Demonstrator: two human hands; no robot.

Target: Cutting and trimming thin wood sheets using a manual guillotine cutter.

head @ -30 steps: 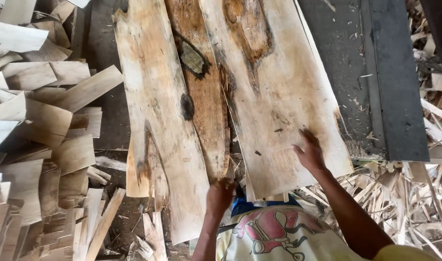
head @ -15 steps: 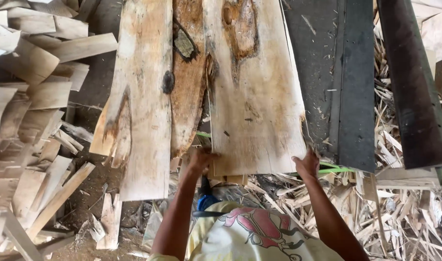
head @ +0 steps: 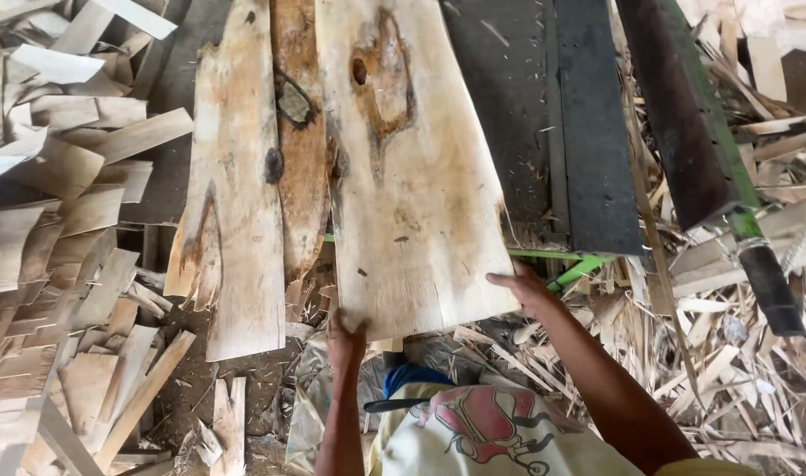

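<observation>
A wide, pale sheet of wood veneer (head: pixel 412 185) with a brown knot patch lies lengthwise in front of me. My left hand (head: pixel 346 339) grips its near edge at the left corner. At the near right corner my right hand (head: pixel 526 289) holds the same edge. Left of this sheet lie a narrower pale veneer strip (head: pixel 235 220) with dark knots and a brown strip (head: pixel 302 150) partly under the wide sheet.
A dark flat machine bed (head: pixel 544 123) runs along the right of the veneer, with a dark blade bar on a green frame (head: pixel 685 115) beyond. Cut veneer pieces (head: pixel 50 220) pile up on the left. Splintered wood scraps (head: pixel 729 353) cover the ground at right.
The wide veneer sheet has been drawn toward me, past the neighbouring strips. Both hands have shifted along its near edge and hold its corners.
</observation>
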